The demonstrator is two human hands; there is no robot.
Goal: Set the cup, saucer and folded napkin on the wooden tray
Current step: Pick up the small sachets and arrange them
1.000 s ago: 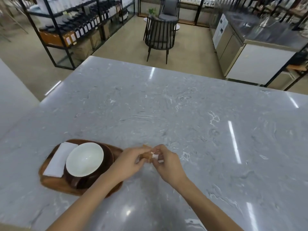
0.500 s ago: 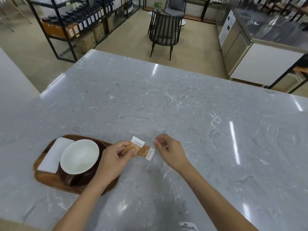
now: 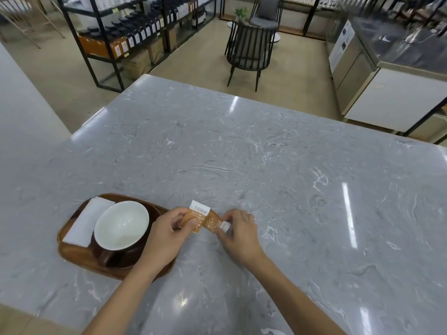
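Note:
An oval wooden tray (image 3: pixel 72 252) lies at the near left of the marble counter. On it stands a cup (image 3: pixel 121 226), white inside and dark brown outside, on a dark saucer (image 3: pixel 125 262). A folded white napkin (image 3: pixel 87 222) lies on the tray to the cup's left. Just right of the tray, my left hand (image 3: pixel 167 235) pinches an orange-and-white sachet (image 3: pixel 194 217). My right hand (image 3: pixel 238 234) holds a second, similar sachet (image 3: pixel 216 224) that touches the first. Both sachets are just above the counter.
The grey marble counter (image 3: pixel 266 165) stretches far ahead and to the right. Beyond it stand a black slatted chair (image 3: pixel 249 47), black shelving with bottles and boxes (image 3: pixel 125 37) at the left, and a steel-topped cabinet (image 3: pixel 391 76) at the right.
My hands were together over one small bundle; they pulled apart with the sachets in my left hand. My right hand has now come back and taken hold of the right-hand sachet.

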